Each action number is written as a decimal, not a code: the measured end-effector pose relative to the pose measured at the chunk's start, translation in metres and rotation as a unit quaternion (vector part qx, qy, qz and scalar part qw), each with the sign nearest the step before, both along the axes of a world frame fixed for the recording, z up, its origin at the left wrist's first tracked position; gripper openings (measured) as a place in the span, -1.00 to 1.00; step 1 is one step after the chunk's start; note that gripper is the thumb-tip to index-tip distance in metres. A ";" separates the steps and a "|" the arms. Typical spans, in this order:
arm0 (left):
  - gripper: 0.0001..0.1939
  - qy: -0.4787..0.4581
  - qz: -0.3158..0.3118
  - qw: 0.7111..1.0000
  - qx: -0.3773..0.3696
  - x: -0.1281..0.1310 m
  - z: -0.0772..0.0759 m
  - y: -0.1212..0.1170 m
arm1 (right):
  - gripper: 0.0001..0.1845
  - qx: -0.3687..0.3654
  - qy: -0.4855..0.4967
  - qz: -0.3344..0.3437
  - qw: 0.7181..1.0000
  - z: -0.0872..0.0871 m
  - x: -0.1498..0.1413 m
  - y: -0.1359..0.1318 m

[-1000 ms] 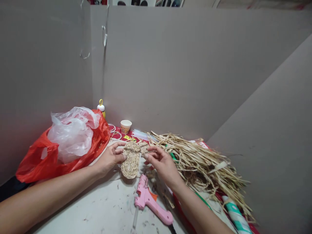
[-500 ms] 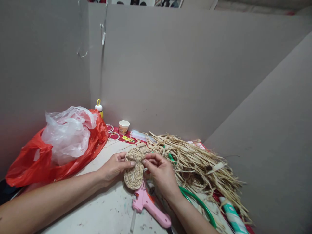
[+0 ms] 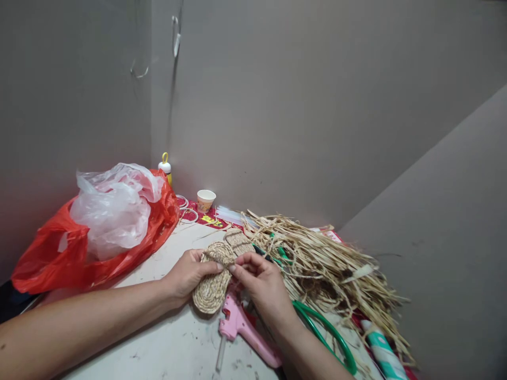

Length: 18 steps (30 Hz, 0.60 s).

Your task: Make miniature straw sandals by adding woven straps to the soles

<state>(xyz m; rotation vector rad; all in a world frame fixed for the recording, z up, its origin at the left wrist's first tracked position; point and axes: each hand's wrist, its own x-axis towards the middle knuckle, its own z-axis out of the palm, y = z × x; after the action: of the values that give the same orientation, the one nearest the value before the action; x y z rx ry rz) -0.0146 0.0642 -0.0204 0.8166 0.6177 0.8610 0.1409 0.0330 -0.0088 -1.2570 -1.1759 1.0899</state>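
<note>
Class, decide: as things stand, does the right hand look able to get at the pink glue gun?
Probably yes: the glue gun lies close by the right hand, though that hand is pinching the woven piece.

Between eight and nine o'clock from the view's centre, a crumpled red plastic bag [image 3: 105,268] sits with clear plastic [image 3: 114,211] bunched on it; towards nine, a patterned paper cup [image 3: 206,201] stands upright; at ten o'clock from the cup is a white-topped bottle [image 3: 165,168] with a yellow loop, and between eight and nine lie pale rings [image 3: 188,215]; grey panels [image 3: 297,116] rise behind; a white hook [image 3: 176,37] hangs towards eleven; towards half past four lies a green-and-white roll [image 3: 384,351]
</note>
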 end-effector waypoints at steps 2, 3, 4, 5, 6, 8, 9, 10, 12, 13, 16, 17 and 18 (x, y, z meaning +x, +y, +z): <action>-0.76 0.004 0.002 1.000 -0.004 0.001 -0.001 -0.001 | -0.74 -0.002 -0.014 0.002 1.000 -0.001 0.000 0.000; -0.76 0.006 0.005 1.000 -0.005 0.001 -0.001 0.000 | -0.73 -0.004 -0.016 0.004 1.000 -0.001 0.000 0.000; -0.75 0.006 0.006 1.000 -0.005 0.001 -0.001 0.000 | -0.72 -0.008 -0.014 0.007 1.000 -0.001 0.001 0.000; -0.75 0.005 0.007 1.000 -0.004 0.001 -0.002 0.000 | -0.72 -0.014 -0.009 0.012 1.000 -0.002 0.001 0.000; -0.75 0.004 0.006 1.000 -0.004 0.000 -0.002 0.001 | -0.71 -0.021 -0.002 0.018 1.000 -0.002 0.002 0.000; -0.74 0.003 0.001 1.000 -0.005 -0.001 -0.002 0.003 | -0.70 -0.040 0.019 0.027 0.999 -0.002 0.003 0.000; -0.74 0.004 -0.002 1.000 -0.008 -0.002 -0.002 0.004 | -0.69 -0.047 0.032 0.031 0.998 -0.001 0.004 0.001; -0.74 0.005 -0.006 1.000 -0.011 -0.003 -0.002 0.004 | -0.67 -0.051 0.043 0.032 0.997 0.000 0.004 0.001; -0.74 0.011 -0.016 1.000 -0.014 -0.004 -0.001 0.004 | -0.65 -0.048 0.059 0.036 0.996 0.002 0.005 0.002; -0.74 0.014 -0.026 0.999 -0.016 -0.005 -0.001 0.005 | -0.63 -0.046 0.057 0.032 0.997 0.003 0.006 0.003; -0.71 0.017 -0.055 0.998 -0.030 -0.005 -0.003 0.008 | -0.57 -0.050 0.055 0.024 0.997 0.001 0.009 0.008; -0.71 0.027 -0.065 0.997 -0.036 -0.005 -0.004 0.009 | -0.57 -0.054 0.055 0.026 0.997 0.000 0.011 0.010; -0.70 0.030 -0.069 0.997 -0.034 -0.005 -0.004 0.010 | -0.57 -0.059 0.055 0.029 0.996 -0.001 0.012 0.011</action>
<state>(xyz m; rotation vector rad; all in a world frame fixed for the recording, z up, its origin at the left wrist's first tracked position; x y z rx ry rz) -0.0193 0.0741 -0.0245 0.8153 0.6338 0.6885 0.1526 0.0444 -0.0098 -1.2428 -1.0824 1.2712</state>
